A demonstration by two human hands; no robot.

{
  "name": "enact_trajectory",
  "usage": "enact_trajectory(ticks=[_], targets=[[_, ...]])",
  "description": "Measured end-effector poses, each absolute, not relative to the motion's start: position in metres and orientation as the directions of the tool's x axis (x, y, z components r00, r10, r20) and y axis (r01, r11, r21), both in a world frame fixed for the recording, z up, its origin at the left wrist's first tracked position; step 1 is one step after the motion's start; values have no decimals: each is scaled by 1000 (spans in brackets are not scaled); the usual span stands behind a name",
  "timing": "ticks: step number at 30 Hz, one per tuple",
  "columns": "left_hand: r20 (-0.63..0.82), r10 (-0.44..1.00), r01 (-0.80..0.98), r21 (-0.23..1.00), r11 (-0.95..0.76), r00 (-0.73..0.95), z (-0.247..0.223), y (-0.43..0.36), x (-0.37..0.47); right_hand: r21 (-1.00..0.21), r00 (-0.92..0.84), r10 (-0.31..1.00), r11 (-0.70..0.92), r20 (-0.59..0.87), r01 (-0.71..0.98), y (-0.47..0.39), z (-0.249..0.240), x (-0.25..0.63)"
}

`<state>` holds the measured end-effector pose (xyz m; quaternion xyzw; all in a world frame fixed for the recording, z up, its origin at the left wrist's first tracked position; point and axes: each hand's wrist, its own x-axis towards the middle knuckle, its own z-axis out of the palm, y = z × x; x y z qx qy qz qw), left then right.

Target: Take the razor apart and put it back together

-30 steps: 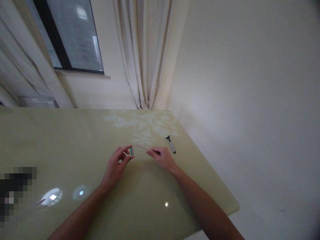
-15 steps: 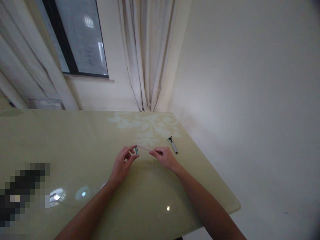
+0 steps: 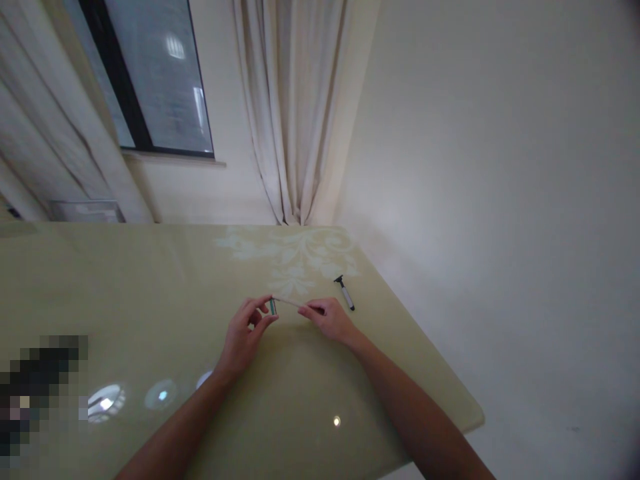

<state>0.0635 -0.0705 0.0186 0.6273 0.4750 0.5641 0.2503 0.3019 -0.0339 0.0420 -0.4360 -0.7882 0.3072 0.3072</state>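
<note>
My left hand [image 3: 247, 332] pinches a small razor cartridge [image 3: 273, 307] by its ends between thumb and fingertips, with a teal strip on its side. In my right hand [image 3: 327, 319], closed fingers hold a thin pale stick [image 3: 289, 303]. The stick points left, and its far tip meets or nearly meets the cartridge's upper end; contact is too small to tell. The stick's other end is hidden in my right hand. Beyond that hand, a razor [image 3: 345, 293] with a black head and a grey handle lies on the table.
Both hands are above a glossy pale-green table [image 3: 290, 413] with a white floral pattern near its far edge. A bare wall [image 3: 475, 200] stands along the right side. Curtains [image 3: 295, 120] and a window [image 3: 160, 80] are behind. A dark pixelated patch lies at lower left.
The view has shifted slightly. The cartridge has turned a little, showing more of its teal strip. Both hands keep their holds, and the razor stays put.
</note>
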Motion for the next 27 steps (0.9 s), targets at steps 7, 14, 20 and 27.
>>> enact_trajectory(ticks=[7, 14, 20, 27], targets=[[475, 874, 297, 854, -428, -105, 19, -70, 63, -764, -449, 869, 431, 208, 481, -35, 42, 301], [470, 875, 296, 857, -421, -114, 17, -68, 63, -772, -444, 873, 420, 201, 477, -33, 41, 299], [465, 879, 292, 860, -419, -109, 16, -66, 62, -791, -428, 883, 397, 191, 465, -33, 39, 297], [470, 876, 289, 859, -424, -113, 12, -65, 63, -800, -392, 898, 382, 202, 463, -31, 37, 298]])
